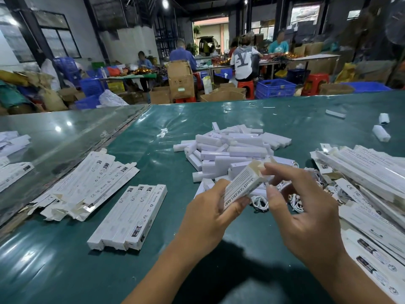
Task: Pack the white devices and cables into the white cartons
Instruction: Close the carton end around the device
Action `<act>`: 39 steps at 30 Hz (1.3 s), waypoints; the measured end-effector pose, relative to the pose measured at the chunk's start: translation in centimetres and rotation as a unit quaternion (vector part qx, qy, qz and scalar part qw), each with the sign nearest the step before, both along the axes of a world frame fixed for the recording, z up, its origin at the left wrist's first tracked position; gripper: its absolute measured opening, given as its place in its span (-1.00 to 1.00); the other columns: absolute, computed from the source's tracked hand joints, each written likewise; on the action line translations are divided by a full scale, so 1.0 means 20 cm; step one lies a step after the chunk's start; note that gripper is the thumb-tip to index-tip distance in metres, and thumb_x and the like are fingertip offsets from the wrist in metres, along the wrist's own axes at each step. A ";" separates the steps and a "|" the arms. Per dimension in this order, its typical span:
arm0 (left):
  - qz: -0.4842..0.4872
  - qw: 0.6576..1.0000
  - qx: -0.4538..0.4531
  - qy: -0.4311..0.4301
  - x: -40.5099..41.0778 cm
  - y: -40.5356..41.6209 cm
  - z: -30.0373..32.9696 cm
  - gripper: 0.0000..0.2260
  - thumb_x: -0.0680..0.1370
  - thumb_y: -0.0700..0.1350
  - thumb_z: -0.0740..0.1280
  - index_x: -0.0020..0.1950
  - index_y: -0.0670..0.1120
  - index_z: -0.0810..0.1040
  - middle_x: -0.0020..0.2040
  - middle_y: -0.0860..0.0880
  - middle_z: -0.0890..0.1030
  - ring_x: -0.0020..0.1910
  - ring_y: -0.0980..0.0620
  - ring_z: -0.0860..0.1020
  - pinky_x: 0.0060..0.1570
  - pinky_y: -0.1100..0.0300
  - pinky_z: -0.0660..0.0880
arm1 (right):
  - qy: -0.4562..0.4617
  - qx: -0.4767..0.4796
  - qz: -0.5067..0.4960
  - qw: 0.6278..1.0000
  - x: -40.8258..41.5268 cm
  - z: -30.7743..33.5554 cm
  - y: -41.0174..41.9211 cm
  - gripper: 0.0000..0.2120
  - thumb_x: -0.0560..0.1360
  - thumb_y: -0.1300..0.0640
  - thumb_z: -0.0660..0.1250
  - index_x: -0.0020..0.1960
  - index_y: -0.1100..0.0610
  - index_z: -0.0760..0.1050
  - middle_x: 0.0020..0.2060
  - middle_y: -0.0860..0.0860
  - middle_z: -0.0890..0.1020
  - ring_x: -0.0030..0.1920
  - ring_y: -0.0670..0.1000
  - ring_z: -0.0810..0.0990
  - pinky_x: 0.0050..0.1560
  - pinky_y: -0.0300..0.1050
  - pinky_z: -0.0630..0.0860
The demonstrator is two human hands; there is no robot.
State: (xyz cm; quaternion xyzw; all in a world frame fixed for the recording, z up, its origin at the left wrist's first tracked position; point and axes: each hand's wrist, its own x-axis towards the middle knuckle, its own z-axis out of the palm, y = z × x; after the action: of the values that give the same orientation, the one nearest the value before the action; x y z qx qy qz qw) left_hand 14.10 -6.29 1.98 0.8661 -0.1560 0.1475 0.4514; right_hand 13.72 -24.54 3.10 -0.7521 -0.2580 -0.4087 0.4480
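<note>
Carton (242, 185) in both hands' grip

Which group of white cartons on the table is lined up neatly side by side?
The row of closed cartons just left of the left hand: edges flush, printed faces up. The flattened cartons farther left and the pile at right lie jumbled.
</note>
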 end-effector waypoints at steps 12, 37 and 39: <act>0.012 0.999 0.046 0.015 0.01 -0.01 -0.03 -0.61 0.53 0.36 0.20 0.11 0.09 0.48 -0.17 0.03 0.61 -0.16 -0.05 0.64 -0.14 -0.07 0.54 | 0.186 0.135 0.088 0.969 0.04 0.00 -0.01 -0.81 0.56 0.04 0.34 0.07 -0.14 0.70 0.07 -0.11 0.68 0.04 -0.03 0.65 -0.07 0.04 0.62; 0.038 0.974 0.224 -0.018 -0.02 0.00 -0.02 -0.62 0.57 0.32 0.09 0.14 0.07 0.45 -0.16 0.12 0.54 -0.10 0.04 0.44 -0.25 0.16 0.25 | 0.277 0.052 0.045 0.959 0.04 -0.05 0.02 -0.54 0.52 -0.46 0.05 0.16 -0.27 0.56 -0.18 0.20 0.69 -0.15 0.21 0.69 -0.30 -0.17 0.36; 0.035 0.974 0.220 -0.031 -0.02 0.00 -0.02 -0.66 0.59 0.29 0.13 0.13 0.08 0.46 -0.10 0.10 0.60 -0.05 0.04 0.45 -0.26 0.18 0.21 | 0.287 0.076 0.048 0.954 0.04 -0.05 0.01 -0.61 0.51 -0.43 0.07 0.08 -0.37 0.61 -0.08 0.31 0.65 -0.03 0.30 0.66 -0.11 0.05 0.57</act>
State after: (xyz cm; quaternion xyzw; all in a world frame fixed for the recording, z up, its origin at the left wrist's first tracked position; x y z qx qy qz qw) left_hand 13.77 -6.27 1.55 0.9440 -0.1684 0.1520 0.2396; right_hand 14.59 -24.25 2.13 -0.7879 -0.1225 -0.1722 0.5784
